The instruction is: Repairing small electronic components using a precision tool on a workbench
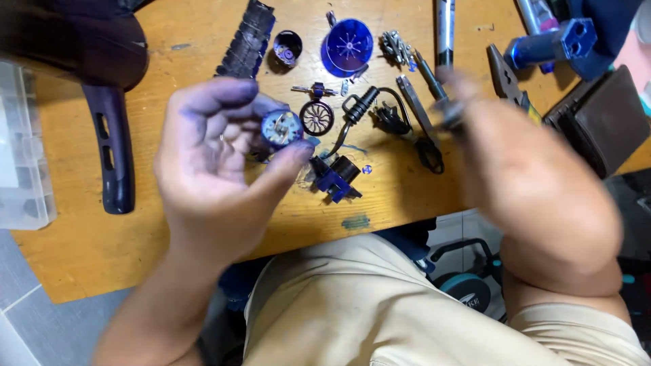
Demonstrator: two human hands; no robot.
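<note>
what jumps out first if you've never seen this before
The left hand stands out at centre left, pinching a small round motor part between fingers and thumb. Behind it, small blue and black parts lie scattered across the wooden table, including a round blue fan piece. The right hand is blurred, over the tools.

The table (169,61) is bare wood, matt and a bit scratched. The small round motor (281,128) in the left hand (210,169) looks like shiny metal. At 12 o'clock from it, the blue fan (348,45) is glossy plastic. At 9 o'clock, the dark handle (114,149) is smooth, shiny plastic. The box (20,149) at the left edge is clear plastic. At 3 o'clock, the pliers (505,78) look like dull metal.
</note>
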